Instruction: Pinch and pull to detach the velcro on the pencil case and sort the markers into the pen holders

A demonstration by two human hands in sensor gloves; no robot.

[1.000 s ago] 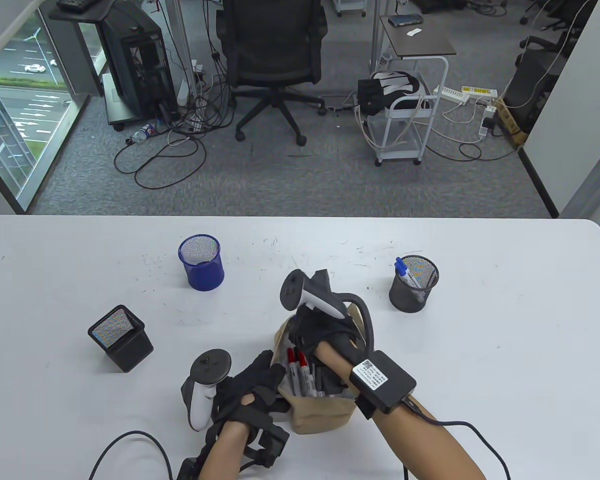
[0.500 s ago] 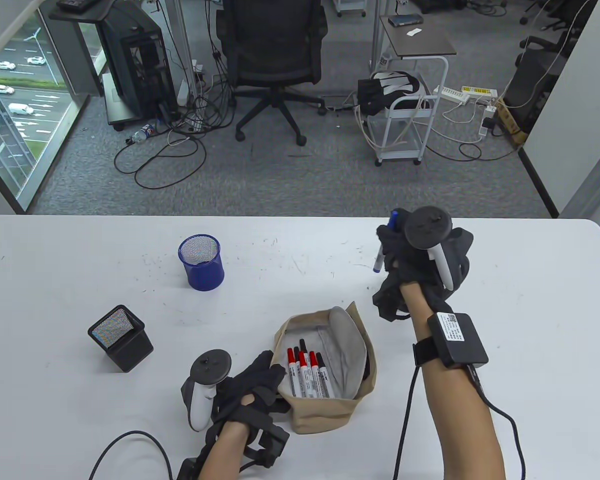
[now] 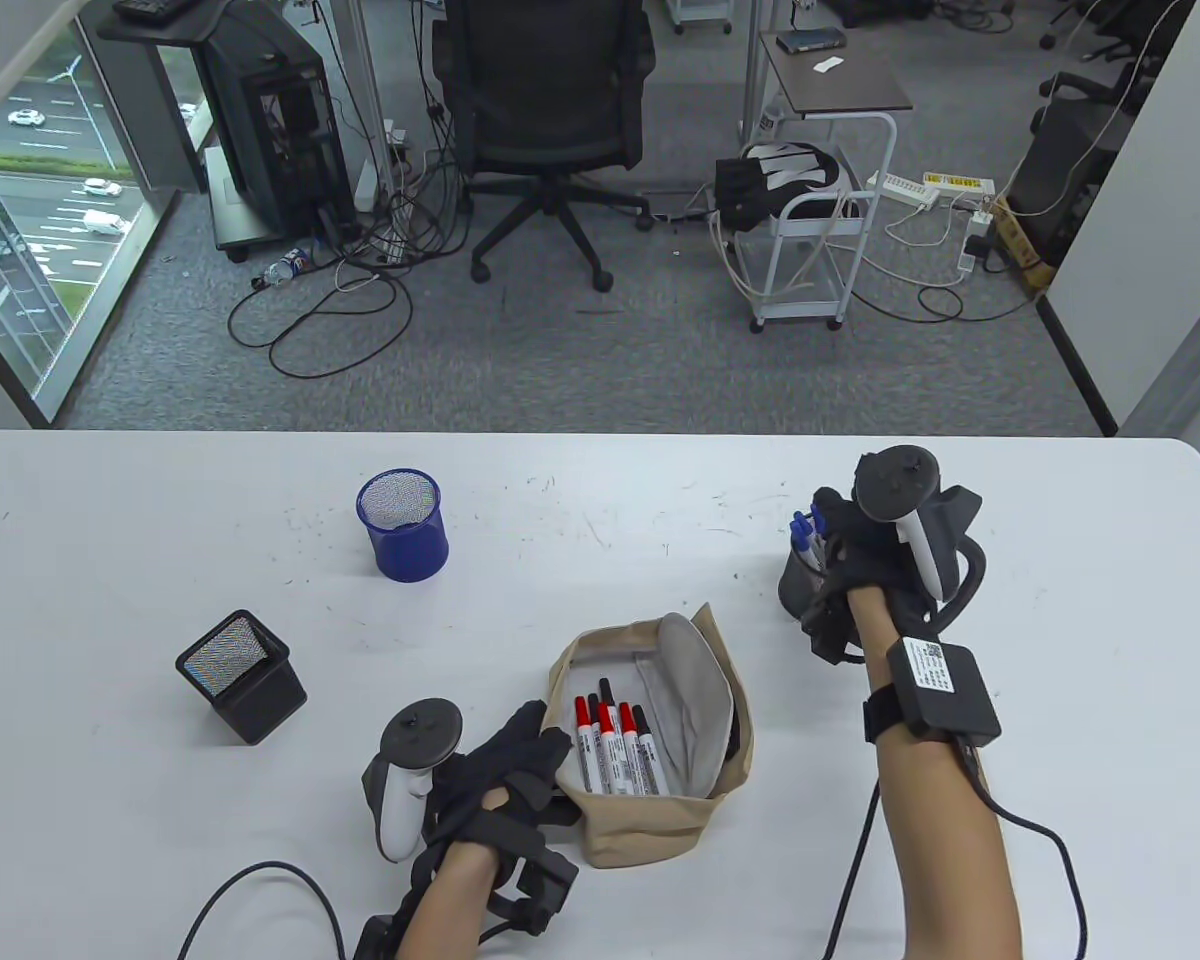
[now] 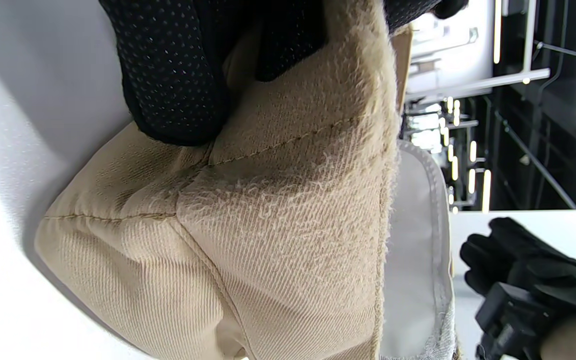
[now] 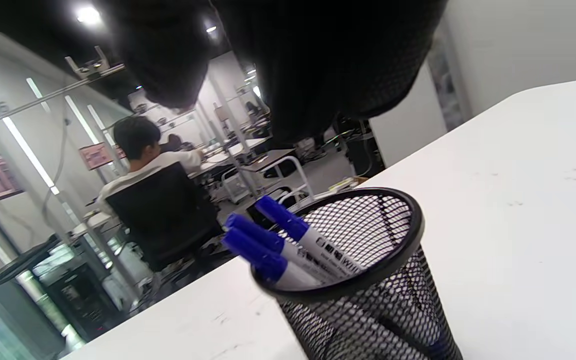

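The tan pencil case [image 3: 660,830] lies open at the table's front, its flap folded back. Several red-capped and black-capped markers [image 3: 615,750] lie inside it. My left hand [image 3: 530,760] pinches the case's left rim; the left wrist view shows its fingers [image 4: 178,75] clamped on the tan fabric [image 4: 268,225]. My right hand [image 3: 840,550] hovers just over the grey mesh holder [image 3: 792,592] and holds nothing. In the right wrist view three blue-capped markers [image 5: 288,240] stand in that holder [image 5: 383,320], below my fingers [image 5: 328,60].
A blue round mesh holder [image 3: 402,525] stands at the middle left. A black square holder [image 3: 242,678] sits nearer the front left. Cables trail from both wrists off the table's front edge. Beyond the table's far edge are an office chair and carts on the floor.
My right hand left the case with a blue marker, lifted it above the grey holder, then came down. The marker now stands in the holder, out of my fingers. My left hand stayed put.
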